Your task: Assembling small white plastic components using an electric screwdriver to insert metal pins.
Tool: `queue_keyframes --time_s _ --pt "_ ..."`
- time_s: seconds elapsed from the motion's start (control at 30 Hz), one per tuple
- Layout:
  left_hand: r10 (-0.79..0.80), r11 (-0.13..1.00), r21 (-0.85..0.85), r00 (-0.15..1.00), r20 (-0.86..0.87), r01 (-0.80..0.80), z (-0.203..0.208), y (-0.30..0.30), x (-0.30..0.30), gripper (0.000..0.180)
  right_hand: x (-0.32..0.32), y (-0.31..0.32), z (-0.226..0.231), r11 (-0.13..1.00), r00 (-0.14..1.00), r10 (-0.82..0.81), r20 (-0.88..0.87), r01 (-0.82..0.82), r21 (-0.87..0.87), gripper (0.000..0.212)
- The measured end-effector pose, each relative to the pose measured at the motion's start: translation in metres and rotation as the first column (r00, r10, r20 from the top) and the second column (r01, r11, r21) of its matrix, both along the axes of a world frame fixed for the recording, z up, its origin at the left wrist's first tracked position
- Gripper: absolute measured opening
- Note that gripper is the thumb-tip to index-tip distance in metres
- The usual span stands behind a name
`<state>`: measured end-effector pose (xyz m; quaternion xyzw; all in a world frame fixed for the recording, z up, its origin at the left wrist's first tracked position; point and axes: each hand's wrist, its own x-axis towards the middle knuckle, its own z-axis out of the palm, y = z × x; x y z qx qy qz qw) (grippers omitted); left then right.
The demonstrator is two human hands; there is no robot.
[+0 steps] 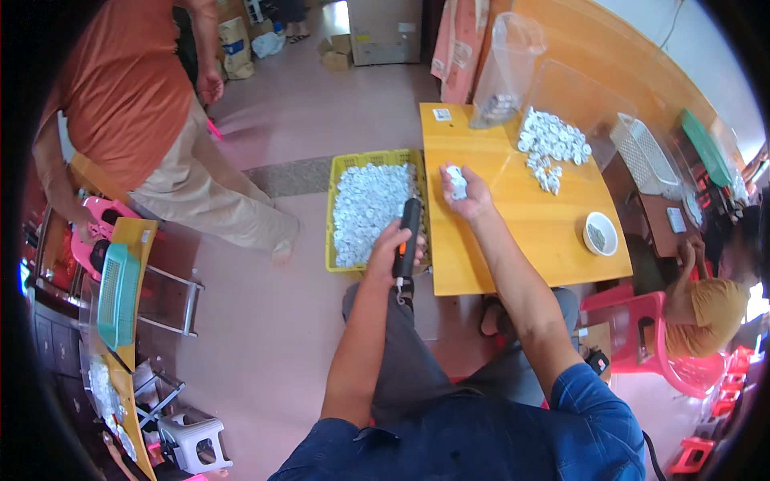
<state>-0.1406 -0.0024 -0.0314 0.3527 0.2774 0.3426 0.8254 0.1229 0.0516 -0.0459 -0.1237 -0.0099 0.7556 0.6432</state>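
Near the left edge of the yellow table (513, 256), my right hand (467, 194) is palm up, with its fingers curled around some small white pieces (457, 183). I can't tell how many I have, because they bunch together. My left hand (388, 252) is wrapped around a long black tool (411, 215), which points up and away from me. It has an orange bit on its side, and a silver hook (399, 290) hangs at the end closest to me.

Just left of the table sits a yellow basket (331, 216), full of round white parts (369, 208). From where I look, the tool covers some of its right side. On the far part of the table there is a pile of white rounds (553, 138), and a few more spill out toward me. A tall clear bag (507, 60) stands near the far left corner. Near the right edge is a white bowl (603, 251) with little gray bits (596, 235) in it.

To my left, a person in an orange shirt (120, 96) stands by another table, where a green basket (118, 297) rests. To my right, someone in a yellow shirt (710, 317) sits on a pink chair (654, 341).
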Motion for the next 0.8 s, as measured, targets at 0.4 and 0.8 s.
queue_keyframes --time_s 0.4,0.8 --pt "0.012 1.0 0.02 1.0 -0.025 -0.012 -0.001 -0.005 -0.005 0.049 -0.021 -0.016 0.024 0.989 0.988 -0.14 0.058 0.143 -0.044 0.052" --pt "0.092 0.995 0.028 0.996 -0.023 -0.091 0.001 0.002 -0.011 0.05 -0.029 0.0 0.012 0.995 0.986 -0.099 -0.134 0.094 -0.04 0.062"
